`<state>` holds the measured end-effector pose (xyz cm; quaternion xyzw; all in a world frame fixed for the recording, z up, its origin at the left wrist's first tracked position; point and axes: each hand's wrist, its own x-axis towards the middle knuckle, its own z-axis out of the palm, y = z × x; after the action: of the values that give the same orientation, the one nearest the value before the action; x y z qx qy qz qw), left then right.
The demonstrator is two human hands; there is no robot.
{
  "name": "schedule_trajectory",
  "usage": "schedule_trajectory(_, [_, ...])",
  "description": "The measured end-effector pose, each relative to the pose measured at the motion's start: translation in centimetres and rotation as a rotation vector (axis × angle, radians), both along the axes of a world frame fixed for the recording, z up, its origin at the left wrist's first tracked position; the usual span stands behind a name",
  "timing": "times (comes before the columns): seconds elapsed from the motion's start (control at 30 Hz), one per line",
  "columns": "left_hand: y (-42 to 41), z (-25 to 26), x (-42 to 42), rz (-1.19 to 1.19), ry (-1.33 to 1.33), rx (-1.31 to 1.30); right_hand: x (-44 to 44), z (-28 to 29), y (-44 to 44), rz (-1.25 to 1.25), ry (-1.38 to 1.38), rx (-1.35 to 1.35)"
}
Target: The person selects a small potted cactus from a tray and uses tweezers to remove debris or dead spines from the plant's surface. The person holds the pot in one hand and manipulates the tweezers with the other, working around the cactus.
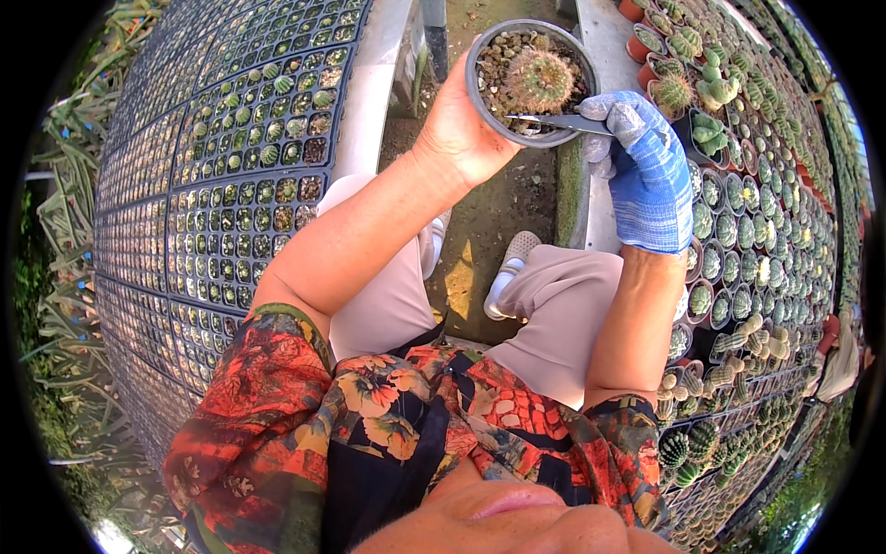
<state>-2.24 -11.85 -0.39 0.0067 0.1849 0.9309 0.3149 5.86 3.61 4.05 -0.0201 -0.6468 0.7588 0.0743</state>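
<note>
My bare left hand [460,128] grips a round dark plastic pot [475,88] from its left and lower side, at the top centre. A round spiny cactus [540,79] sits in the pot among small gravel [497,66]. My right hand [640,163], in a blue knitted glove with grey fingertips, is closed on metal tweezers [571,123]. The tweezers lie across the pot's near rim, with their pointed end over the gravel just below the cactus. Whether the tips touch the gravel, I cannot tell.
Black cell trays [259,118] of small cacti cover the bench at left, behind a pale bench edge [363,104]. Many potted cacti [744,228] crowd the right bench, several in orange pots [640,45] near its top. A path [474,208] runs between the benches. Another person [839,360] is at far right.
</note>
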Motion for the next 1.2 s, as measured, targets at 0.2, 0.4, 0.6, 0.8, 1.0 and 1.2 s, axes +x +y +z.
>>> schedule_trajectory(0.2, [0.0, 0.1, 0.0, -0.001, 0.005, -0.002, 0.1, 0.3, 0.9, 0.03, 0.014, 0.0])
schedule_trajectory(0.4, [-0.1, 0.2, -0.2, 0.011, 0.029, -0.004, 0.5, 0.9, 1.5, -0.024, 0.019, 0.058])
schedule_trajectory(0.6, [0.0, 0.1, 0.0, 0.013, 0.027, -0.017, 0.7, 1.3, 0.9, -0.001, -0.027, 0.172])
schedule_trajectory(0.8, [0.1, 0.2, 0.1, 0.015, 0.025, -0.035, 0.4, 0.5, 0.7, 0.031, 0.01, 0.13])
schedule_trajectory(1.0, [0.0, 0.2, 0.0, 0.013, 0.023, -0.027, 0.5, 0.8, 1.2, 0.02, 0.003, 0.079])
schedule_trajectory(1.2, [0.0, 0.2, -0.2, 0.025, 0.045, -0.043, 0.5, 0.8, 1.6, 0.019, 0.032, 0.083])
